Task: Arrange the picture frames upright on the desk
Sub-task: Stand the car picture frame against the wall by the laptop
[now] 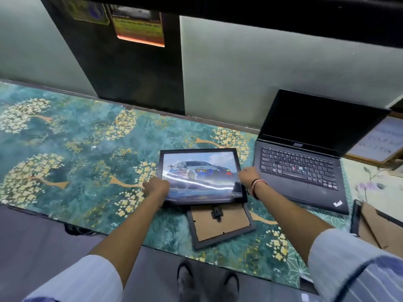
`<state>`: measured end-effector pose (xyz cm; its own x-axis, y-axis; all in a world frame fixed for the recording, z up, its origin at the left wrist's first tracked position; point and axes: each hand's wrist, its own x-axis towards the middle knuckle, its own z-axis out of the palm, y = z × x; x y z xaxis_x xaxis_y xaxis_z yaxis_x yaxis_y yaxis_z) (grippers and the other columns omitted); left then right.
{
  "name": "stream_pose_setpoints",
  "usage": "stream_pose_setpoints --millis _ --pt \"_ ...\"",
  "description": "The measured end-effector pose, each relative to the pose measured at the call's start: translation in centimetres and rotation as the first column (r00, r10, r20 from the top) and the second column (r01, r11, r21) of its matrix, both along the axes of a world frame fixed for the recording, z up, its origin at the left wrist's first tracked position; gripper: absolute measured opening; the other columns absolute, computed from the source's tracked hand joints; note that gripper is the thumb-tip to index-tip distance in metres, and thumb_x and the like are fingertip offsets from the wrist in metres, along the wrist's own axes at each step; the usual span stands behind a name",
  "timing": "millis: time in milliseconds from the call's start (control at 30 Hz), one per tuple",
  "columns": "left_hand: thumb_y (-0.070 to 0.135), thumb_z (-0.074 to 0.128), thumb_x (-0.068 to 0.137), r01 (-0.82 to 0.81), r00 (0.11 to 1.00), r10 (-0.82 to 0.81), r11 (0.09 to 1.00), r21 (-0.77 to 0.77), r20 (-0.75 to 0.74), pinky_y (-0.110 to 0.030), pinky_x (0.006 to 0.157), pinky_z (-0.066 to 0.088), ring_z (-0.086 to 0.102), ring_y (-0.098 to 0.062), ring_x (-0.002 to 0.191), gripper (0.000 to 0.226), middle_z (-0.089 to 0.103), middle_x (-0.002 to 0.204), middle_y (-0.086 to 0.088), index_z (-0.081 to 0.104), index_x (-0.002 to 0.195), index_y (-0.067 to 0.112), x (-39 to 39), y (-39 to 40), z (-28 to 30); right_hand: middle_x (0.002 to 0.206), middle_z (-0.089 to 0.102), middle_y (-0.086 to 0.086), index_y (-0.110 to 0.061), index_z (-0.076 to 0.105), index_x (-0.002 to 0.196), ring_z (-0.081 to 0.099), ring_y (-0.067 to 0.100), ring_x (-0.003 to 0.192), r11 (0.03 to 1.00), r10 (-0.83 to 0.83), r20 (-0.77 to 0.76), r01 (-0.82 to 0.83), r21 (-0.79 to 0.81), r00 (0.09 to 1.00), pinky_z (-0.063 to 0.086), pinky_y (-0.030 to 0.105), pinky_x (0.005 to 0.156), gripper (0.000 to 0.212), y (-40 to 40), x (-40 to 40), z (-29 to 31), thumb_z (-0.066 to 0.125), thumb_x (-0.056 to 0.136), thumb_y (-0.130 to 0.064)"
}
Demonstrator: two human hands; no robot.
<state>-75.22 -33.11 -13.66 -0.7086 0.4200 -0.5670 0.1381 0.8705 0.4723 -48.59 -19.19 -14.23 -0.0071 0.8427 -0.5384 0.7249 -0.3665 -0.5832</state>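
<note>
Now we hold the car picture frame (200,174) by its two side edges, our left hand (156,187) closed on its left edge and our right hand (248,176) closed on its right, just left of the open laptop (303,162). Its near edge overlaps a second frame (220,225) lying face down, nearer us than the laptop's front. A third frame (375,223) lies off the laptop's near right corner. Risk, as we judge it: tilting the car frame upright could drag the face-down one toward the desk (76,149) edge, or the glossy frame could slip sideways against the laptop.
</note>
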Motion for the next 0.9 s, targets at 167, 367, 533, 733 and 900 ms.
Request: stream_pose_setpoints --millis 167,367,533,733,900 --pt "0.001 0.053 0.099 -0.05 0.998 0.048 0.998 0.042 0.043 -0.037 0.077 0.046 0.063 -0.044 0.116 0.033 0.063 0.128 -0.029 0.058 0.128 -0.012 -0.8 1.5 -0.6 0.074 0.045 -0.003 -0.024 0.038 0.065 0.048 0.02 0.089 0.996 -0.032 -0.013 0.031 -0.087 0.999 0.045 0.021 0.062 0.037 1.2 -0.2 -0.6 0.047 0.097 -0.007" --pt "0.0 0.066 0.086 0.05 0.998 -0.04 0.968 0.244 -0.048 -0.037 0.076 0.053 0.07 -0.04 0.098 0.024 0.076 0.103 -0.023 0.08 0.105 0.003 -3.2 7.0 1.8 0.078 0.063 0.016 0.009 0.068 0.087 0.061 0.027 0.07 0.957 -0.257 -0.431 0.29 0.011 0.865 0.05 0.022 0.048 0.037 6.6 -0.6 0.9 0.035 0.074 0.019" --pt "-0.006 0.065 0.082 0.075 0.996 -0.043 0.903 0.423 -0.084 -0.039 0.086 0.058 0.072 -0.037 0.098 0.03 0.078 0.096 -0.014 0.082 0.101 0.008 -4.8 13.7 3.7 0.09 0.069 0.018 -0.001 0.071 0.102 0.061 0.028 0.078 0.952 -0.198 -0.61 0.298 0.067 0.767 0.05 0.026 0.058 0.057 12.2 -1.5 2.8 0.03 0.071 0.023" --pt "-0.009 0.063 0.09 0.076 0.989 0.007 0.825 0.559 -0.144 -0.023 0.081 0.039 0.066 -0.03 0.108 0.035 0.073 0.114 -0.013 0.077 0.119 0.006 -5.7 18.0 4.1 0.067 0.049 0.007 -0.006 0.062 0.096 0.037 0.019 0.057 0.941 -0.181 -0.582 0.312 0.132 0.793 0.03 0.018 0.037 0.051 14.4 -2.9 2.6 0.03 0.069 0.023" --pt "-0.008 0.062 0.093 0.143 0.982 -0.035 0.787 0.6 -0.188 -0.021 0.086 0.038 0.064 -0.032 0.112 0.041 0.071 0.127 -0.016 0.071 0.13 0.006 -5.8 19.7 3.0 0.084 0.05 -0.004 -0.017 0.051 0.126 0.041 0.014 0.063 0.925 -0.211 -0.583 0.353 0.142 0.785 0.035 0.014 0.036 0.068 16.1 -2.6 1.0 0.031 0.071 0.018"
